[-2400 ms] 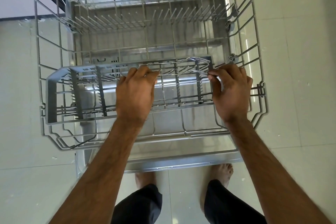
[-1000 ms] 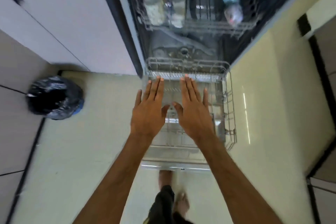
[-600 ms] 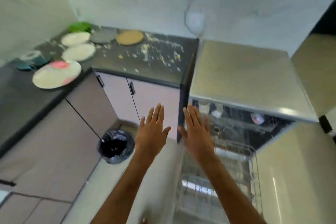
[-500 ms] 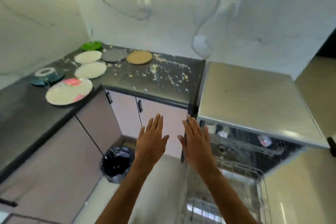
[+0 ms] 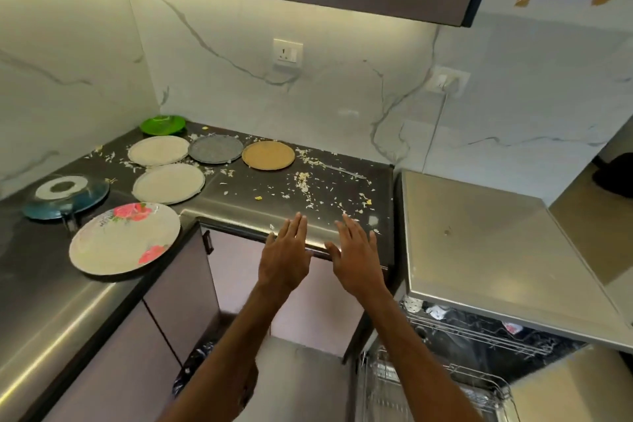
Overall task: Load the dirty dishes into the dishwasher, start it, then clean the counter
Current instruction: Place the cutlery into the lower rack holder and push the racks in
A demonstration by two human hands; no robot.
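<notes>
Head view, looking down into a kitchen corner. Out in front, left hand (image 5: 286,260) and right hand (image 5: 356,260) side by side, palms down, over the front edge of the dark tabletop (image 5: 239,205); fingers (image 5: 298,226) of both straight and released, grasping nothing; hard to say whether touching the edge or just above it. Dirty dishes all on the tabletop, to the left of the hands: flowered plate (image 5: 125,238) nearest, close to the front edge; blue dish (image 5: 65,195) with a white ring just behind it; near white plate (image 5: 168,183) and far white plate (image 5: 158,150) further back; grey plate (image 5: 215,148) and tan plate (image 5: 268,154) side by side toward the wall; green plate (image 5: 163,124) in the corner. Pale crumbs (image 5: 308,188) scattered among the plates and across to the right end, thickest ahead of the hands. Right of the tan plate, knife (image 5: 342,171) flat near the wall. Just right of the tabletop, dishwasher (image 5: 496,250) with a steel top, open at the front; upper rack (image 5: 472,329) holding a few pieces too dim to name, lower rack (image 5: 428,384) pulled out below the right forearm. Black bin bag (image 5: 202,370) on the floor beside the left forearm, next to the cabinet doors. On the marble wall, left socket (image 5: 287,51) above the tan plate and right socket (image 5: 448,80) with a white cord (image 5: 435,134) hanging down.
</notes>
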